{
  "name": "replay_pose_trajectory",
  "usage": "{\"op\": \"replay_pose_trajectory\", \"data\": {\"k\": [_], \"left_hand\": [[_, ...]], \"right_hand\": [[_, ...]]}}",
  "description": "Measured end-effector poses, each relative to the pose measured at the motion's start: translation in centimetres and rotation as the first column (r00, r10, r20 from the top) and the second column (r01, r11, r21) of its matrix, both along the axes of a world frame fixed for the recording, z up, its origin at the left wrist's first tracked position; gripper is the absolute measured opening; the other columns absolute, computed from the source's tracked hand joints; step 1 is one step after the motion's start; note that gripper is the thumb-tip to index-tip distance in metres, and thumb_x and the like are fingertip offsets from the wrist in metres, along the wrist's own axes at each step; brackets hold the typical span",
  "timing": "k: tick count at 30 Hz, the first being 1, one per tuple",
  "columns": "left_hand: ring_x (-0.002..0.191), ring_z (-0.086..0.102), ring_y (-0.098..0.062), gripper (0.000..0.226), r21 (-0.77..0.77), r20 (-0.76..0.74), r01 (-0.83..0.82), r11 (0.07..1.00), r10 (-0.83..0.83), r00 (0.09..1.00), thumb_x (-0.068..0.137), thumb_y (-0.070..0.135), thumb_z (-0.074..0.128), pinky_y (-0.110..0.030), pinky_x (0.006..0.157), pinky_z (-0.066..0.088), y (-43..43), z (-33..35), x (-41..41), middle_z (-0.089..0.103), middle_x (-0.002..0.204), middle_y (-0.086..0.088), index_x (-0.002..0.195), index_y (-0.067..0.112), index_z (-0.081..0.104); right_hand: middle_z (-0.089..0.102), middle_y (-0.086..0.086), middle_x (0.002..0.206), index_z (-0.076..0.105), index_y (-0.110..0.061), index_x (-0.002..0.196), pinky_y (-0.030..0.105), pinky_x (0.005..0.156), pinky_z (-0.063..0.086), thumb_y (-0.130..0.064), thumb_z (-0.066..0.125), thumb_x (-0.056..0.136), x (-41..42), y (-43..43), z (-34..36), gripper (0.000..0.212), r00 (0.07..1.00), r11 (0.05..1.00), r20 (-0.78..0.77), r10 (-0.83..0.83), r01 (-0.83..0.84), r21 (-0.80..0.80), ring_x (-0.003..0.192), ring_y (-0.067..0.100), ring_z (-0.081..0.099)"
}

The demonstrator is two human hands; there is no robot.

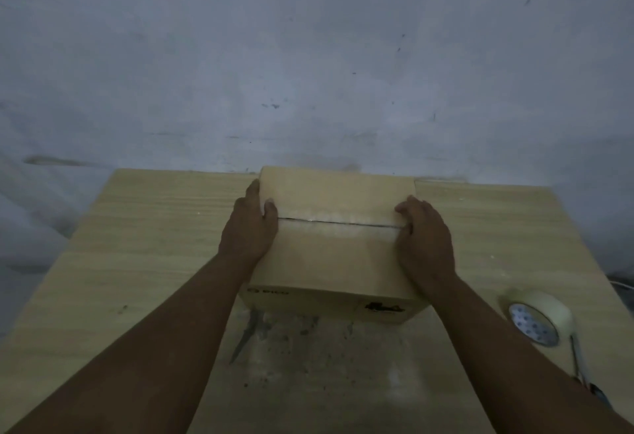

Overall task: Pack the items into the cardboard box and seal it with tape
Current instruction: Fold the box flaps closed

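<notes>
A closed cardboard box (334, 255) stands on the wooden table (137, 245) near the wall. Clear shiny tape (329, 222) runs along the seam where its two top flaps meet. My left hand (248, 231) lies flat against the box's left side, thumb resting on the top by the seam's left end. At the seam's right end my right hand (423, 238) presses over the top right edge, its fingers bent down the side. A roll of pale tape (540, 317) lies on the table at the right, apart from both hands. The box's contents are hidden.
A grey wall (308, 56) rises straight behind the table. The table top in front of the box is scuffed and stained (308, 358). A thin dark tool (579, 361) lies near the table's right edge, just below the tape roll.
</notes>
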State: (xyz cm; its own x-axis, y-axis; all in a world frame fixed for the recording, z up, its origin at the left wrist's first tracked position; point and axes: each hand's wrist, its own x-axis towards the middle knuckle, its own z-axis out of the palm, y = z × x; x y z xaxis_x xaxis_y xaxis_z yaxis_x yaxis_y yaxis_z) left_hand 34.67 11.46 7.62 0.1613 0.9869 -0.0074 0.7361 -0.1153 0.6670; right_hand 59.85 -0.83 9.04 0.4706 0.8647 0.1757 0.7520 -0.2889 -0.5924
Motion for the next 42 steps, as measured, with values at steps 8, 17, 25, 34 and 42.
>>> {"op": "replay_pose_trajectory", "data": {"k": [8,17,25,34,42], "left_hand": [[0.135,0.04,-0.035,0.066,-0.126,-0.038,0.0,0.992,-0.005,0.999,0.102,0.043,0.034,-0.039,0.104,0.036,-0.4,0.4,0.2,0.031,0.155,-0.017,0.154,0.01,0.01],[0.142,0.024,-0.037,0.11,-0.054,-0.212,-0.06,0.997,0.047,0.976,0.08,0.079,0.042,-0.049,0.108,0.033,-3.3,0.5,0.8,0.01,0.16,-0.014,0.153,0.01,0.0],[0.125,0.048,-0.039,0.13,-0.173,-0.174,-0.064,0.983,0.034,0.984,0.058,0.087,0.06,-0.044,0.092,0.047,-2.5,0.7,1.1,0.03,0.151,-0.016,0.152,0.018,0.004],[0.13,0.043,-0.039,0.085,-0.083,-0.135,-0.021,0.996,0.009,0.991,0.095,0.057,0.041,-0.044,0.101,0.039,-2.8,0.6,0.7,0.028,0.154,-0.019,0.154,0.012,0.0],[0.141,0.017,-0.047,0.078,0.008,-0.359,-0.017,1.0,0.019,0.933,0.099,0.052,0.029,-0.057,0.108,0.029,-3.2,0.5,1.6,-0.009,0.16,-0.018,0.153,0.005,-0.002]], "right_hand": [[0.007,0.005,0.16,0.014,-0.036,0.149,0.052,0.097,0.041,-0.05,0.024,0.097,-3.4,-1.2,0.2,0.055,0.985,0.951,0.17,-0.013,0.065,-0.304,0.141,0.035,0.02],[0.038,0.018,0.142,0.008,-0.02,0.15,0.045,0.09,0.045,-0.091,0.034,0.068,-1.1,0.7,0.4,0.111,0.978,0.912,0.013,-0.208,0.199,-0.36,0.119,0.039,0.049],[0.052,0.014,0.125,0.027,-0.014,0.138,0.042,0.081,0.051,-0.092,0.049,0.056,-1.5,0.4,1.0,0.116,0.975,0.909,0.017,-0.222,0.213,-0.359,0.105,0.036,0.058],[0.057,0.015,0.12,0.039,-0.01,0.128,0.04,0.078,0.043,-0.053,0.033,0.097,-1.3,-1.3,-0.3,0.053,0.952,0.926,-0.013,-0.304,0.292,-0.24,0.101,0.039,0.058],[0.06,0.017,0.116,0.053,-0.002,0.121,0.037,0.083,0.043,-0.042,0.022,0.102,-0.7,-0.1,-0.3,0.054,0.901,0.889,-0.184,-0.394,0.322,-0.325,0.102,0.034,0.058]]}}
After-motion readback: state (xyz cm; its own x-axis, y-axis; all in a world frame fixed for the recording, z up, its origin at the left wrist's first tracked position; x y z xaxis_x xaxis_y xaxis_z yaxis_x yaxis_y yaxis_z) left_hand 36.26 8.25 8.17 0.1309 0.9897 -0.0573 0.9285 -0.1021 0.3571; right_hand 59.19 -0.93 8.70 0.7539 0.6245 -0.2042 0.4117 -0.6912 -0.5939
